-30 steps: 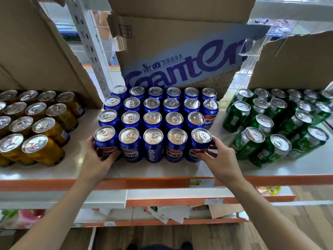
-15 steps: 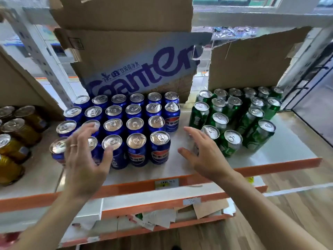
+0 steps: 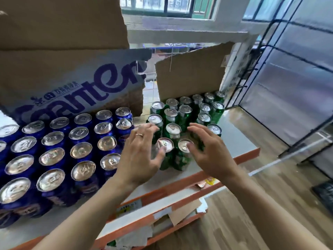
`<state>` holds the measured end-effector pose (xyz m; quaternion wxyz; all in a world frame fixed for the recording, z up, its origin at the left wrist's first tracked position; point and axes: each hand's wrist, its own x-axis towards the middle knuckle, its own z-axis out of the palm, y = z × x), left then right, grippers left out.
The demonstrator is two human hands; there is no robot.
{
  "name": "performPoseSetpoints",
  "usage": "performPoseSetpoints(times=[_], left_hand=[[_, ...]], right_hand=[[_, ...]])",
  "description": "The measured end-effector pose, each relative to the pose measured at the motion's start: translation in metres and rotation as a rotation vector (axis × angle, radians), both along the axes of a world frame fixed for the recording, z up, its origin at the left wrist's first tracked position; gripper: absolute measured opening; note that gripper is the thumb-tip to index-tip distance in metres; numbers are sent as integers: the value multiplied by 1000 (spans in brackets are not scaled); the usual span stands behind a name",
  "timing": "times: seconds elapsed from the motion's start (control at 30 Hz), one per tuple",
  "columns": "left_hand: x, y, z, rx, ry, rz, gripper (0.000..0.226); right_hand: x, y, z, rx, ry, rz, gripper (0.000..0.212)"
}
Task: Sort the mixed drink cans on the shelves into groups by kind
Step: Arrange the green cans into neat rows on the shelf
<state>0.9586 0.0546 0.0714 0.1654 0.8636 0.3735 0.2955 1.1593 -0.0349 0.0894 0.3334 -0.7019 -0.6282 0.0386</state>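
Green cans (image 3: 183,112), left hand (image 3: 142,156), right hand (image 3: 210,150) spread

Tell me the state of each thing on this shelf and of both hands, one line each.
left hand: open, fingers spread, by the green cans' left side.
right hand: open, fingers spread, by their right side.
green cans: upright, sealed, loosely clustered.
blue cans: upright, sealed, in neat rows.
cardboard panel: standing behind green cans, top edge torn.

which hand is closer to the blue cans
Left. The left hand hovers at the right edge of the blue cans; the right hand is further right, past the two front green cans.
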Motion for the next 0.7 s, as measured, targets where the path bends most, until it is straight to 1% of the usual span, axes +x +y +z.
performPoseSetpoints(times=[0.1,0.23,0.37,0.7], left_hand=[[20,-1,-3,19,22,-22,58],[46,4,-3,42,72,-36,57],[83,10,-5,5,84,-23,54],[202,7,-7,-108,263,146,59]], right_hand=[[20,-1,0,-28,3,-52,49],[46,-1,1,-21,-1,-56,48],[87,7,-4,-9,18,-61,46],[219,32,-26,-12,19,104,46]])
